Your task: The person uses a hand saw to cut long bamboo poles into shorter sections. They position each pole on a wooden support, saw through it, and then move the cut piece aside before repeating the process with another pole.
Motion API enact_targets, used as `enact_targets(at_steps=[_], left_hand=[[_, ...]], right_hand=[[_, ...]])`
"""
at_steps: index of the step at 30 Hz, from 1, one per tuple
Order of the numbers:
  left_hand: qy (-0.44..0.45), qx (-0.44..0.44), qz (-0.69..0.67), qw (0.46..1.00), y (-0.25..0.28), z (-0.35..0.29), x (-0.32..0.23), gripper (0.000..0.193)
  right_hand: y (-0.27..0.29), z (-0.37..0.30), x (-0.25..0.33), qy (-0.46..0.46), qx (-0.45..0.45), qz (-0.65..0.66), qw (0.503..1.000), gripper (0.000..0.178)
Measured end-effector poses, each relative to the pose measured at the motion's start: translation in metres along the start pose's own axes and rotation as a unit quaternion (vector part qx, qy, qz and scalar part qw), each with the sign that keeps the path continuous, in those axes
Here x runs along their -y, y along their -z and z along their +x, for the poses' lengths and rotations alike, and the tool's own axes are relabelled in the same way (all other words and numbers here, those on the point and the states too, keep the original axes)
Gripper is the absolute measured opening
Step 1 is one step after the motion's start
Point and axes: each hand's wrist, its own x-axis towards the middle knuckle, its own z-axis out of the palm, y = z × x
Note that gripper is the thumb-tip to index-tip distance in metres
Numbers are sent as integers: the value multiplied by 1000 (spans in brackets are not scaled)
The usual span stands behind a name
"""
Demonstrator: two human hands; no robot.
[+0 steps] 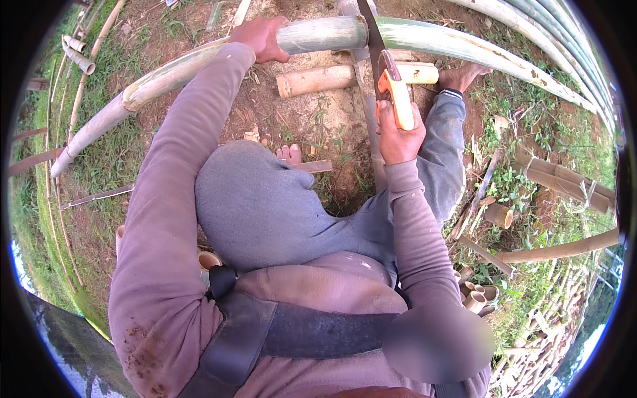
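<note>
A long green bamboo pole (325, 34) lies crosswise in front of me, curving across the wide view. My left hand (262, 40) is closed over it, left of the middle, with the thumb on its near side. In my right hand (401, 134) is the orange handle of a handsaw (396, 99). Its dark blade (373, 33) stands across the pole, at a line where the bamboo's surface changes. Whether the blade has cut through is unclear. Beneath the pole rests a shorter, tan bamboo piece (315, 81), partly hidden behind the saw.
A narrow beam (369, 106) runs toward me under the pole. My bare feet (289, 154) are on the soil near it. Long bamboo poles (531, 30) lie at the far right. Cut bamboo tubes (475, 302) and a split-bamboo heap (541, 338) are at the near right.
</note>
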Motion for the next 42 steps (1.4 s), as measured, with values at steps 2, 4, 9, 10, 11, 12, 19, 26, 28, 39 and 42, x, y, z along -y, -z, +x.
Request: enact_targets(at_steps=[2, 4, 9, 10, 11, 12, 19, 26, 28, 39, 42], left_hand=[[3, 29, 1, 1000, 6, -4, -7, 98], [-6, 25, 2, 1000, 6, -4, -5, 100], [-26, -10, -7, 1000, -3, -7, -4, 92], [-32, -17, -10, 999, -3, -8, -5, 88], [-32, -19, -12, 999, -2, -7, -5, 87], [-33, -21, -14, 999, -2, -6, -6, 86], [-9, -19, -3, 1000, -8, -2, -4, 86], [-11, -21, 14, 1000, -7, -11, -1, 82], [-6, -12, 19, 1000, -4, -12, -3, 79], [-32, -32, 73, 996, -5, -18, -15, 88], [-87, -148, -36, 985, -33, -17, 4, 68]], right_hand=[[3, -4, 1, -5, -4, -9, 1000, 13], [4, -7, 8, -12, 1, -9, 1000, 12], [17, -9, 4, 11, 27, -8, 1000, 28], [17, -12, 9, 0, 28, 10, 1000, 31], [16, -13, 11, -12, 28, 28, 999, 34], [14, -13, 9, -31, 28, 19, 999, 40], [6, -1, 22, -6, -14, -7, 1000, 38], [78, -71, 106, -25, 43, -129, 990, 48], [102, -101, 114, -23, 48, -134, 990, 49], [7, 30, 69, -1, 15, -87, 996, 41], [66, -59, 95, -6, 35, -155, 987, 46]])
